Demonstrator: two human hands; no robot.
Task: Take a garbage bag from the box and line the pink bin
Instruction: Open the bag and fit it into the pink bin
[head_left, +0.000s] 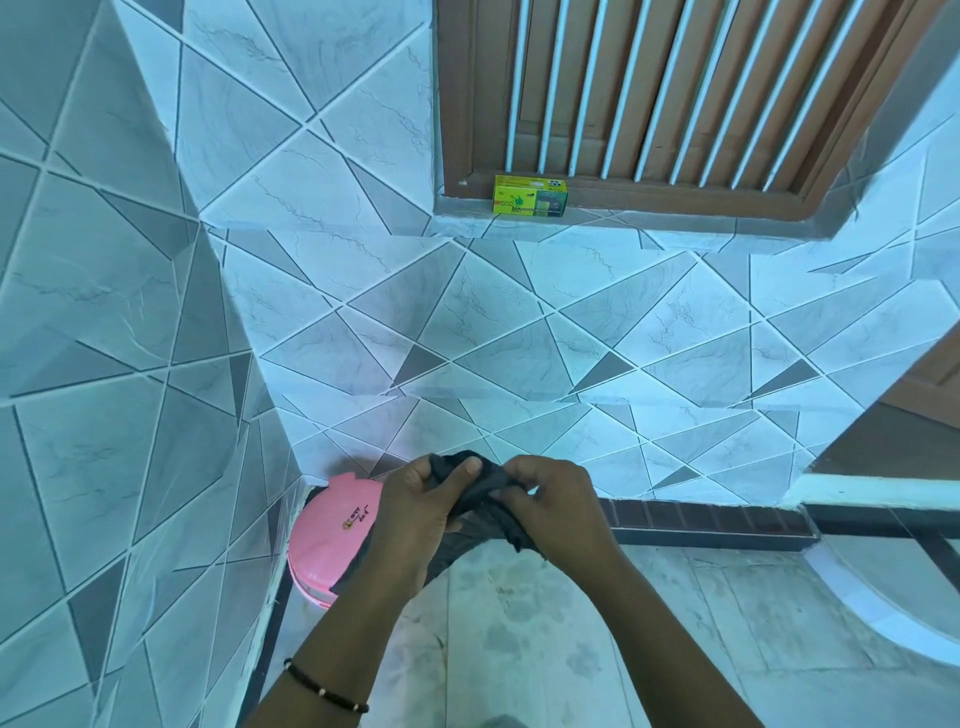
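Both hands pinch the bag (475, 493) at its bunched top: left hand (415, 512), right hand (553, 512). It hangs over the bin (327, 530), whose lid looks closed. Risks: thin film tearing, mouth staying stuck. Box (530, 195) sits on sill.

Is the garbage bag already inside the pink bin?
No, both hands hold the bunched black garbage bag above the floor, beside the pink bin.

Home corner: tiled walls (467, 322), barred window (649, 88)
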